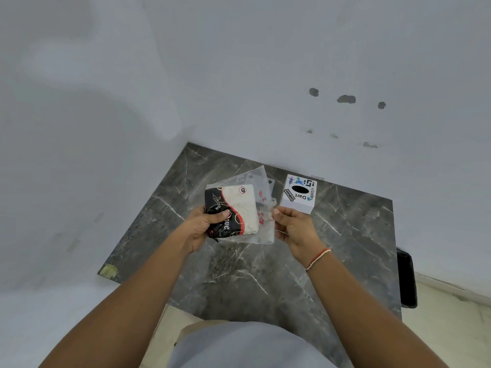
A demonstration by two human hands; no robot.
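Observation:
A tissue pack [239, 211] with a black, red and white wrapper is held above the dark marble tabletop [252, 274]. My left hand [204, 225] grips its left end, thumb on top. A loose clear plastic wrapper [261, 187] with small red prints spreads out behind and to the right of the pack. My right hand [295, 229] pinches the right edge of that plastic. A white cube box [299, 193] with stickers and a black oval hole on top stands on the table just beyond my right hand.
The table sits in a corner of pale grey walls [239, 75]. A black object [406, 277] lies off the table's right edge. A yellowish patch [109, 269] marks the table's front left corner.

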